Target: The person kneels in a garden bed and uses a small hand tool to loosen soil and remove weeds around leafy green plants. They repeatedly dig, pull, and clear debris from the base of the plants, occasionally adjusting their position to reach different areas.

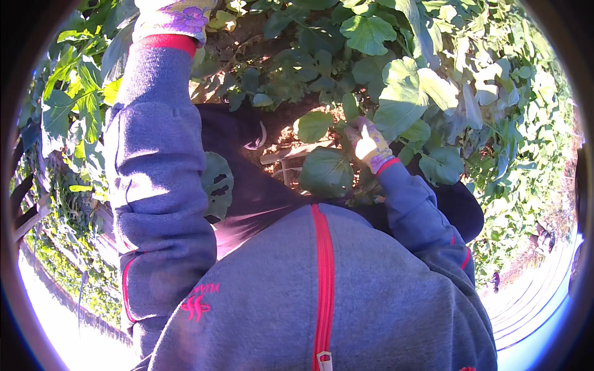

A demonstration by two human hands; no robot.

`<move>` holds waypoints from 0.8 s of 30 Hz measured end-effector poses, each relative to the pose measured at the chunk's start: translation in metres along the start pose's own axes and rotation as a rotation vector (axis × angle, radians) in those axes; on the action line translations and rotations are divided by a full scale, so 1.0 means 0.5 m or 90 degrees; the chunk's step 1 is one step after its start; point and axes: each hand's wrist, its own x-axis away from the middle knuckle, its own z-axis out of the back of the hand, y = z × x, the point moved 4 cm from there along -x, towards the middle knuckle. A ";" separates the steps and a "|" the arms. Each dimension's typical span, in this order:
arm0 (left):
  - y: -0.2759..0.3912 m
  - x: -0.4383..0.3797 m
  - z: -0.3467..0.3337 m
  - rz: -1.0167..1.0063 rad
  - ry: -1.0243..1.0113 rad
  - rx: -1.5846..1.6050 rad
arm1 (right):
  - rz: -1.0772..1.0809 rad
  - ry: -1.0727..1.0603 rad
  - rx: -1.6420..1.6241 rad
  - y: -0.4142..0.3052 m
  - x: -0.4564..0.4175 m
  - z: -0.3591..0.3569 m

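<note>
My left hand [174,18], in a pale floral-patterned work glove, reaches to the top edge at the left. Its fingers lie beyond the picture, so what they hold is hidden. In a matching glove, my right hand [369,144] is low among broad-leaved green plants, with its fingers curled at the leaf stems. Whether a stem is gripped cannot be made out. A rounded green leaf [314,126] is beside its fingertips, and a larger dark green leaf [327,171] hangs nearer my body. Lobed leaves [401,99] rise just beyond the hand.
Dense leafy plants [506,116] spread along the right, with more foliage [76,106] at the left. Between my dark-trousered legs [250,171] lies a pale wooden piece [297,152] on sunlit soil. A leaf with holes [218,186] stands against my left sleeve [160,153].
</note>
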 end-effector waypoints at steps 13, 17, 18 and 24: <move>0.021 0.009 0.006 -0.096 0.044 0.029 | -0.003 0.087 0.160 0.096 -0.233 0.045; 0.034 0.010 -0.016 -0.141 0.023 0.095 | -0.067 -0.024 0.316 0.148 -0.248 -0.001; 0.040 0.008 -0.015 -0.119 -0.025 0.058 | -0.073 -0.056 0.345 0.156 -0.248 -0.014; 0.063 0.010 -0.018 -0.082 -0.074 -0.009 | -0.082 -0.194 0.459 0.206 -0.249 -0.074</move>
